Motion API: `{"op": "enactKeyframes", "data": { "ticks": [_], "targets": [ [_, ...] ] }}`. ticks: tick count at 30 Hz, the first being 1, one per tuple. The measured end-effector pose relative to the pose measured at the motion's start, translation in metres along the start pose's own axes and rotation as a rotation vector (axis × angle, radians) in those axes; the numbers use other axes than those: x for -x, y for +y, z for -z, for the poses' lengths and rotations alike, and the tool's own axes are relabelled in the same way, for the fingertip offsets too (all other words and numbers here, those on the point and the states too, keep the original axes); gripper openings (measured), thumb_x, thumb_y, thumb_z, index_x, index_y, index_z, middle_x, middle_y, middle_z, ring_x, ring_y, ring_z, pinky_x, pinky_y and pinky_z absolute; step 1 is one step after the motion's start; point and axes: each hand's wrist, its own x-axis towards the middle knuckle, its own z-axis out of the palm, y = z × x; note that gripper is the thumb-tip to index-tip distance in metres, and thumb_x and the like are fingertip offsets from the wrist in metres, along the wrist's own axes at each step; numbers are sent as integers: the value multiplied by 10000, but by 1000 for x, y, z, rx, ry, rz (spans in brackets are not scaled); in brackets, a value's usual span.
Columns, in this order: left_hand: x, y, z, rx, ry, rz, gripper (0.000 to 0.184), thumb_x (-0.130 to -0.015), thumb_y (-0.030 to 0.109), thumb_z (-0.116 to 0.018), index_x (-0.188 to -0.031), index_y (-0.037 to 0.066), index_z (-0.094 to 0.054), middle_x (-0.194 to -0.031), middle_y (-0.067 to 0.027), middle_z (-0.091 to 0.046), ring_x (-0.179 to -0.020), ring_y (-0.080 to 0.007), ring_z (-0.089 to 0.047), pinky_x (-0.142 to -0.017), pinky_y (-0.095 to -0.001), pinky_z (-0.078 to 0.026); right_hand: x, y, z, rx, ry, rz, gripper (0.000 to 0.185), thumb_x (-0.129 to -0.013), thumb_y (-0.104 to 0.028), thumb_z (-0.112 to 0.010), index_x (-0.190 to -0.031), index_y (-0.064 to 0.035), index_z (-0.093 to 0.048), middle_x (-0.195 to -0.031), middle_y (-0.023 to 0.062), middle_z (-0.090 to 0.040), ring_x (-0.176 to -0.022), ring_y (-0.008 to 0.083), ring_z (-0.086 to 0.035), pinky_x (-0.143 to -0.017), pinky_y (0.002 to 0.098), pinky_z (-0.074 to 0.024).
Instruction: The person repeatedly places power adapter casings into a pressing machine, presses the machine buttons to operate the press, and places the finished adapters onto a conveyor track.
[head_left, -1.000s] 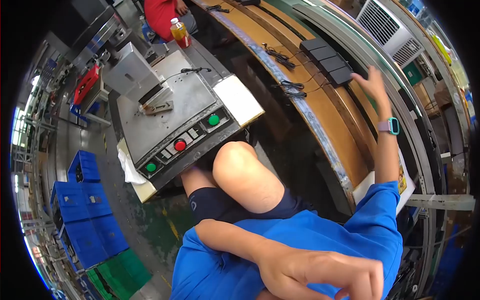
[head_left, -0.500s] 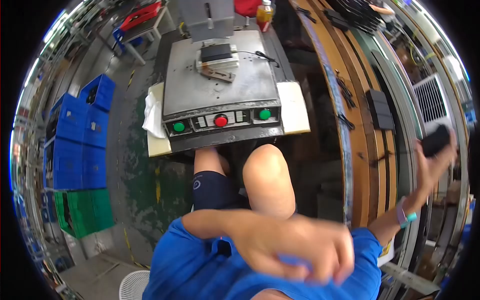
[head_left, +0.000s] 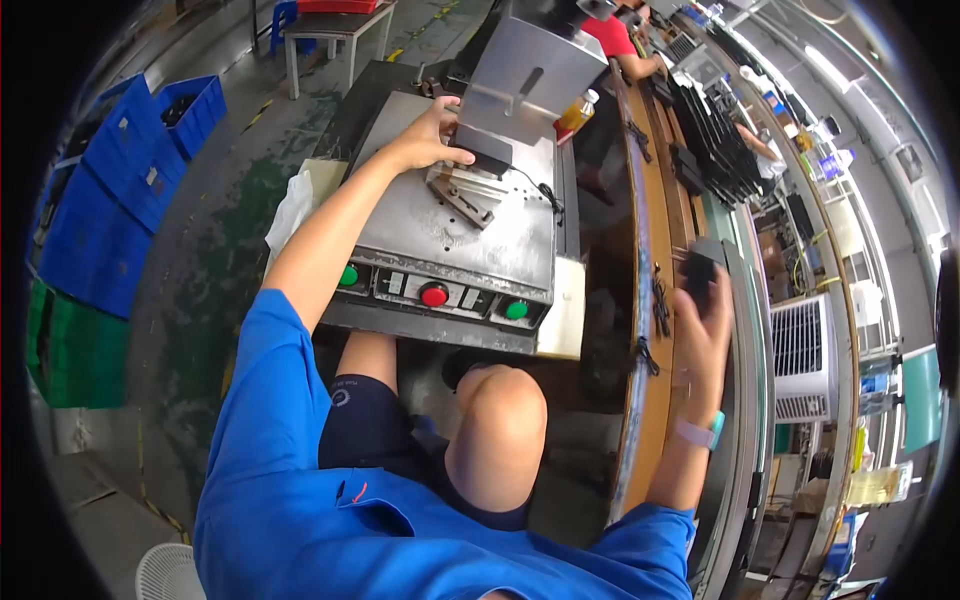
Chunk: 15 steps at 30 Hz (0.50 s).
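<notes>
My left hand [head_left: 432, 140] reaches across the machine's metal top plate [head_left: 400, 210]. Its thumb and fingers grip the left end of a black power adapter [head_left: 487, 152], which lies on a metal fixture [head_left: 470, 190] with its thin cable [head_left: 548, 195] off to the right. Just behind the adapter stands an upright metal plate [head_left: 530, 80]. On the right, my right hand [head_left: 705, 335], slightly blurred, is closed around a dark box-shaped piece [head_left: 697, 280] above the wooden-edged line. Fingers partly cover this piece, and where it ends against the dark shape behind it is unclear.
Green and red buttons [head_left: 433, 294] line the machine's front. Cable bundles [head_left: 660, 305] and another black box [head_left: 686, 170] lie along the line [head_left: 640, 440]. Blue crates [head_left: 110, 200] stand at left. A person in red [head_left: 612, 38] sits beyond the machine.
My left hand has gone from in front of my chest to the adapter on the fixture. My right hand has come inward from the far right with the dark piece. The view has shifted.
</notes>
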Motion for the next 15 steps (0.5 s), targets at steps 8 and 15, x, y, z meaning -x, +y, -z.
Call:
{"op": "enactKeyframes", "data": {
  "ticks": [8, 15],
  "targets": [
    [160, 100, -21, 1305, 288, 119, 710, -963, 263, -690, -1567, 129, -341, -1341, -152, -575, -1236, -288, -572, -1073, -457, -468, -122, 107, -196, -130, -305, 177, 649, -907, -125, -770, -1477, -22, -477, -1253, 135, -591, -1131, 210, -596, -985, 316, -472],
    [310, 126, -44, 1031, 662, 380, 574, -993, 241, -614, -1518, 174, -390, -1196, -155, -591, -1018, -245, -626, -826, -378, -554, -154, 66, -276, 514, -492, 710, 589, -969, -309, -650, -1531, -263, -479, -1377, 161, -529, -1291, 354, -497, -1075, 501, -398]
  ]
}}
